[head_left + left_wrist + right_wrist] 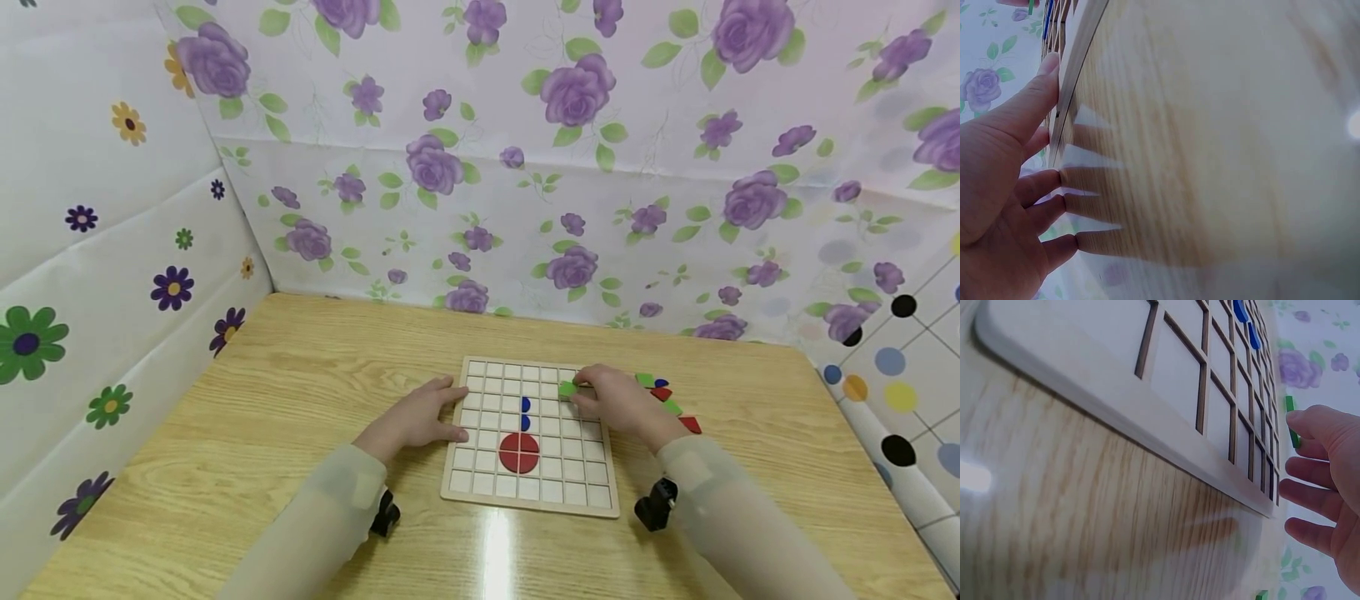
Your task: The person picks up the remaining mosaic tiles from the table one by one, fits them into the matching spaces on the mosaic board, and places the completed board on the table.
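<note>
A wooden grid board (pixel 528 502) lies on the table, its cells pale and square. My right hand (pixel 611 396) pinches a green square piece (pixel 567 390) between thumb and index finger over the board's upper right part. The right wrist view shows this green piece (pixel 1292 422) edge-on, the other fingers spread below it. Against the board's left side rests my left hand (pixel 426 414), fingers spread; in the left wrist view its thumb (pixel 1038 87) touches the frame. Two blue half-round pieces (pixel 526 405) sit one above the other in the grid, above a red circle (pixel 510 460) made of quarter pieces.
Right of the board lie several loose pieces, among them a green one (pixel 644 380), a blue one (pixel 661 383) and a red one (pixel 690 425). Flower-patterned sheets (pixel 510 225) stand behind the wooden table (pixel 322 367) and along its sides.
</note>
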Motion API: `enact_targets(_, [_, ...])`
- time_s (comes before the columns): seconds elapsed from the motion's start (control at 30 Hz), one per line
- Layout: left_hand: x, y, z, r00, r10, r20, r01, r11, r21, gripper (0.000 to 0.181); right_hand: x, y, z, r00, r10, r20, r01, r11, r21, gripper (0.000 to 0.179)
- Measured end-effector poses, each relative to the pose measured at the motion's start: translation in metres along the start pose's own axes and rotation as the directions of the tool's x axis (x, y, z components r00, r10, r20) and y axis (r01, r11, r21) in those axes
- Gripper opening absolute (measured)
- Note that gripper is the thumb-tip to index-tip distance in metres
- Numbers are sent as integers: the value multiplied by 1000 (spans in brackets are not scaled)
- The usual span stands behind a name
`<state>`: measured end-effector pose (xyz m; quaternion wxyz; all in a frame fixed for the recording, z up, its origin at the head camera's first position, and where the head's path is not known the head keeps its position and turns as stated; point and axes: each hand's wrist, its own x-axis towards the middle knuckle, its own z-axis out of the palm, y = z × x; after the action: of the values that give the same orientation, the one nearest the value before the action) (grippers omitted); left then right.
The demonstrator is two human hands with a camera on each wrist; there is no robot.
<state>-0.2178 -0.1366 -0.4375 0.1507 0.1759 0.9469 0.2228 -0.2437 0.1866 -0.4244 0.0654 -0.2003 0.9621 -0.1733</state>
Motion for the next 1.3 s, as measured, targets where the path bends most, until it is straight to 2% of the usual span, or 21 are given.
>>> enact_targets(0.7, [-1, 2, -2, 1000, 0, 1, 0, 1000, -11, 76, 11, -13, 5, 998, -49, 24, 50, 998, -25, 33])
enact_targets(1.3, [-1, 3, -3, 1000, 5, 8, -5, 1000, -8, 77, 17, -25, 4, 997, -59, 55, 60, 998, -17, 34])
